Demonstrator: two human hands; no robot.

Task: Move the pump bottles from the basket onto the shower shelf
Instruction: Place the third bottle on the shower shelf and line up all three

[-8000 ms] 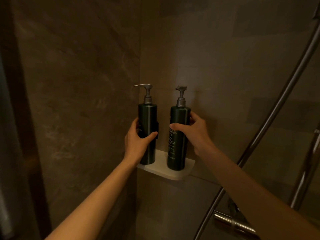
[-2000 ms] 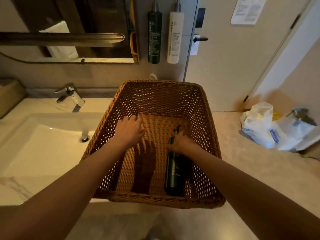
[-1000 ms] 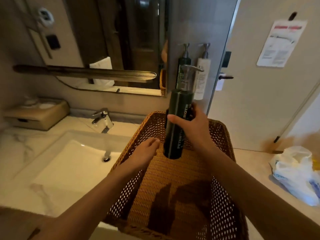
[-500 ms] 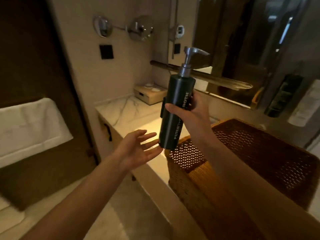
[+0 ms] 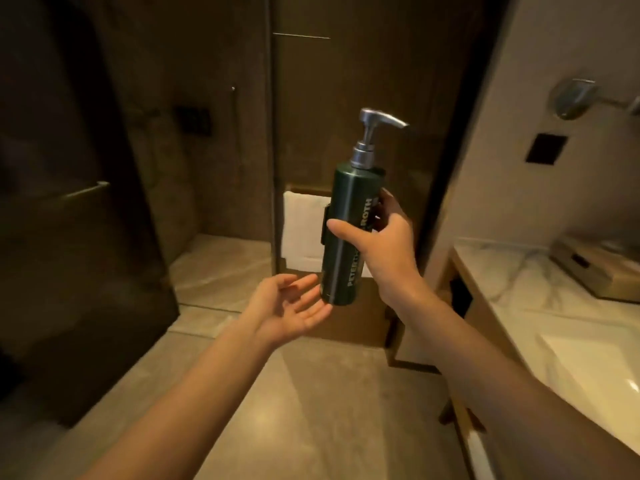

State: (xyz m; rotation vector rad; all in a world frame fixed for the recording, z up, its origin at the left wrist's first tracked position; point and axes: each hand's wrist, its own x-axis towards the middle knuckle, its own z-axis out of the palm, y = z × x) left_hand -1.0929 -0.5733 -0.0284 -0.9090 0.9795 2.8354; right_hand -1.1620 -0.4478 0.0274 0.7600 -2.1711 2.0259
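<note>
Now the right hand (image 5: 384,251) grips the upright bottle (image 5: 348,233), with the open left hand (image 5: 294,311) at seven o'clock.

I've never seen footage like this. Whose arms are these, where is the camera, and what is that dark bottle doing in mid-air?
There is no machine here: the arms belong to a person, and the single camera sits on their head, looking forward and down, so you see roughly what they see. The right hand grips a dark green pump bottle around its middle and holds it nearly upright, its silver pump head on top. The left hand is open, palm up, just under the bottle's base, as if ready to support it; whether it touches is hard to tell. The room is a dim bathroom: a marble counter with a sink on the right, a white towel hanging behind the bottle. The shower shelf it is meant for is not in view.
</note>
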